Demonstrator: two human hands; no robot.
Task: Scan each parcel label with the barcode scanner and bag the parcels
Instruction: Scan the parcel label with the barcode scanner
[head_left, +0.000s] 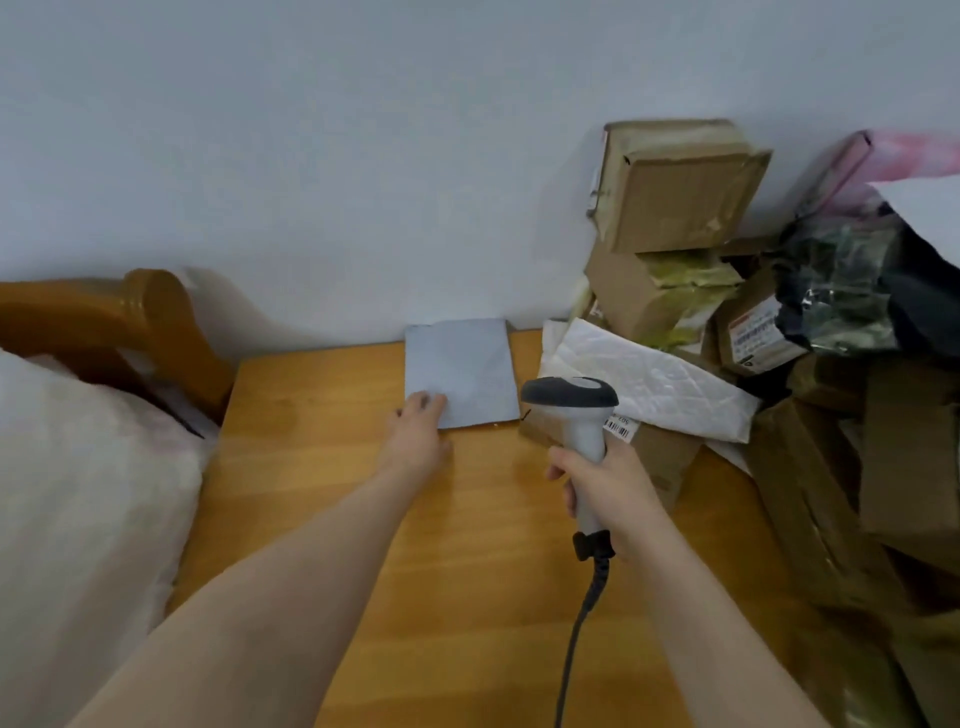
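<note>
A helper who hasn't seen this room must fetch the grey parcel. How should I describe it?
Look at the wooden table against the wall. At its far edge, left of the heap of cardboard boxes, lies the grey parcel. Unlike the brown boxes and white mailer beside it, it is plain grey.

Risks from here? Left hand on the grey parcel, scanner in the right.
1. The grey parcel shows no label on its upper face; it likely needs flipping before the scanner in the right hand can read it.
2. The tilted top box of the pile at right could topple if bumped.
</note>
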